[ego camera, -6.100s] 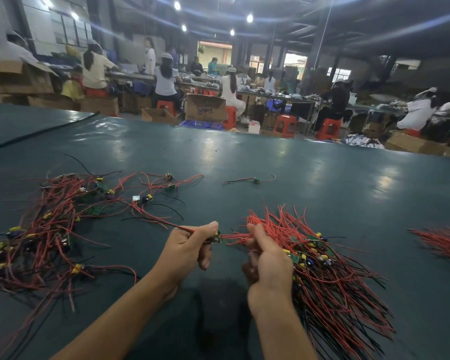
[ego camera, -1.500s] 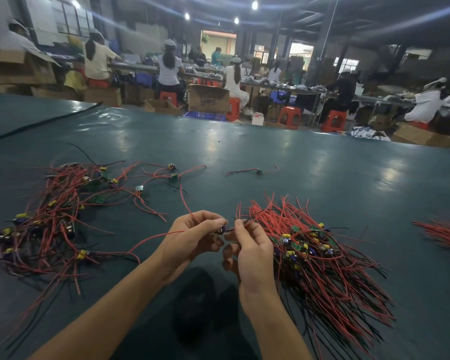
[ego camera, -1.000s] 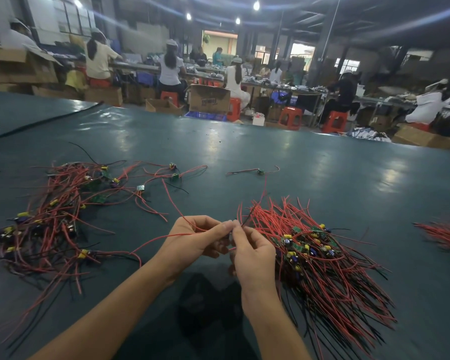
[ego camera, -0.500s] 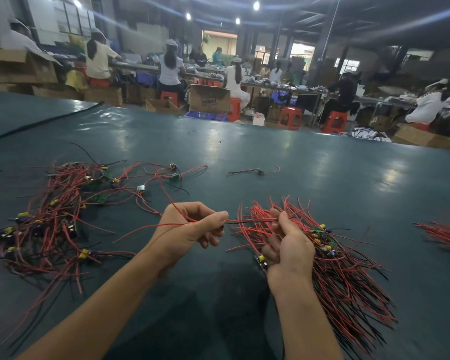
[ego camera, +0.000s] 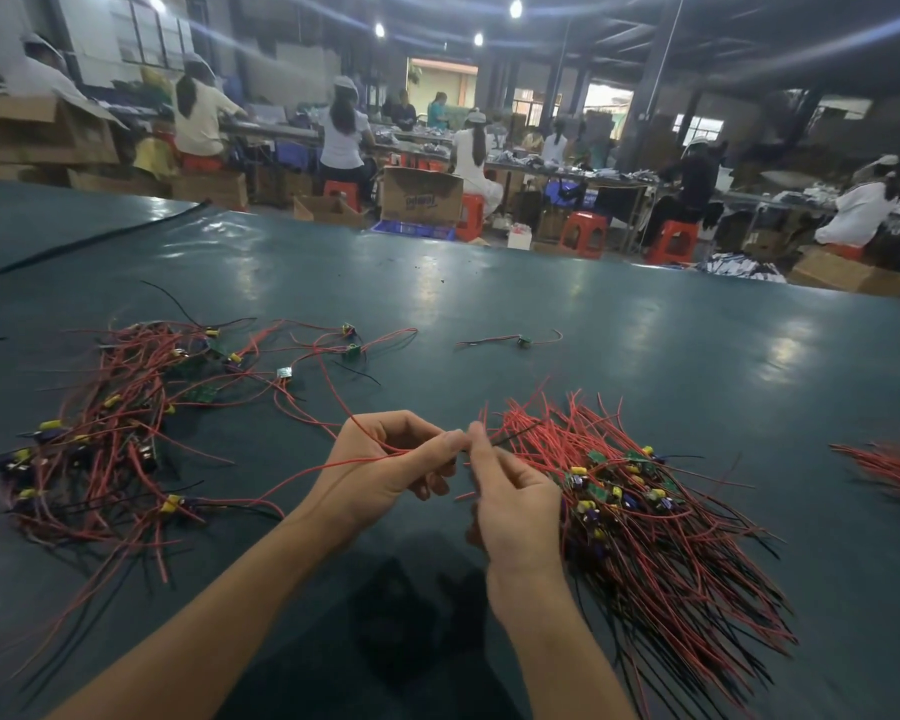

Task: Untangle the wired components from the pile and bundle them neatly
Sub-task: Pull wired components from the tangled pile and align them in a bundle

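Observation:
A tangled pile of red and black wired components (ego camera: pixel 120 433) with small green boards and yellow parts lies at the left on the dark green table (ego camera: pixel 619 356). A sorted bundle (ego camera: pixel 645 522) of the same parts lies at the right, wires roughly parallel. My left hand (ego camera: pixel 385 475) pinches a red wire (ego camera: pixel 328 407) that runs back to the tangled pile. My right hand (ego camera: pixel 510 501) meets it fingertip to fingertip and pinches the same wired piece just left of the bundle. The board of the held piece is hidden by my fingers.
One loose wired component (ego camera: pixel 523 341) lies alone farther back on the table. Another red wire bundle (ego camera: pixel 894 467) shows at the right edge. A black cable (ego camera: pixel 89 241) crosses the far left. People sit at benches with cardboard boxes (ego camera: pixel 421 195) and red stools beyond.
My right hand has come back from the bundle to meet my left hand at the fingertips. The red wire now loops over my left hand.

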Motion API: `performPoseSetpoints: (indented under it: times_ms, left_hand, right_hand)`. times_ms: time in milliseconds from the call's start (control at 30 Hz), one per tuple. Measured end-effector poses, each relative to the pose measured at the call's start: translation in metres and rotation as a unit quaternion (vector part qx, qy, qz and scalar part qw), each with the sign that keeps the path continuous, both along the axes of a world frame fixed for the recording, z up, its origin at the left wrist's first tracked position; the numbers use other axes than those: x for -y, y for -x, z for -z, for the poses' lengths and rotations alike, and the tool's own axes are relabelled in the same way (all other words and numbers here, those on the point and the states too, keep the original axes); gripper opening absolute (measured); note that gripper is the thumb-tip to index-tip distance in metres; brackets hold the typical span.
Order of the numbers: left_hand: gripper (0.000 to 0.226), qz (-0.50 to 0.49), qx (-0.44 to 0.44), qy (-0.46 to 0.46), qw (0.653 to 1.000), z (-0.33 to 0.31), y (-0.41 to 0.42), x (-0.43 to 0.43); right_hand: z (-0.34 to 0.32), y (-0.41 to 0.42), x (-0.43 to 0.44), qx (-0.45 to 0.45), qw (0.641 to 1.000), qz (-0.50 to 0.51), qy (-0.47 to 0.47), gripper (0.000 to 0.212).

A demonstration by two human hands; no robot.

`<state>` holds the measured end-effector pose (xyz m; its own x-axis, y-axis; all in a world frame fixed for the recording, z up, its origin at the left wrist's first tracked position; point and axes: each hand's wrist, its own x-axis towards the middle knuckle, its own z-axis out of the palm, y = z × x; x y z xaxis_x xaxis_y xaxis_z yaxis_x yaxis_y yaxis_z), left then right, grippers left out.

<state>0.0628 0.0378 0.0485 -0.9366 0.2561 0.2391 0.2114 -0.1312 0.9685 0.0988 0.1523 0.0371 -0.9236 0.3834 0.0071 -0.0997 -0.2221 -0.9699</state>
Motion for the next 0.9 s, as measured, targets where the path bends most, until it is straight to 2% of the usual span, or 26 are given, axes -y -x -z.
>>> performPoseSetpoints:
  times_ms: [67, 133, 300, 433, 533, 633, 767, 900]
  left_hand:
    - [0.034, 0.005, -0.009, 0.015, 1.0, 0.0, -0.001, 0.0]
    - [0.027, 0.012, -0.009, 0.028, 1.0, 0.0, -0.001, -0.001]
    - [0.018, 0.027, 0.001, 0.021, 0.999, -0.004, -0.002, 0.001]
    - [0.019, 0.036, -0.003, 0.016, 0.999, -0.008, -0.002, 0.007]
    - [0.02, 0.035, 0.013, 0.007, 0.999, -0.009, -0.001, 0.008]
    - [0.025, 0.011, 0.092, -0.069, 0.993, -0.009, 0.002, 0.007]
    - [0.022, 0.004, 0.255, -0.187, 0.949, -0.006, 0.01, 0.007]
    - [0.024, 0.006, 0.3, -0.225, 0.927, -0.001, 0.013, 0.006]
  right_hand:
    - [0.002, -0.001, 0.006, -0.01, 1.0, 0.001, -0.019, 0.039]
    - [0.001, -0.001, 0.005, -0.003, 1.0, 0.01, -0.015, 0.039]
    - [-0.008, 0.004, -0.016, 0.048, 0.994, 0.039, 0.085, 0.024]
    - [-0.015, 0.005, -0.043, 0.028, 0.979, 0.08, 0.188, 0.021]
    - [-0.015, 0.004, -0.048, 0.001, 0.973, 0.103, 0.205, 0.021]
    - [-0.014, 0.003, -0.04, -0.04, 0.976, 0.112, 0.181, 0.022]
    - [-0.013, 0.0, -0.024, -0.085, 0.984, 0.096, 0.123, 0.025]
    - [-0.013, -0.003, -0.021, -0.128, 0.986, 0.057, 0.09, 0.022]
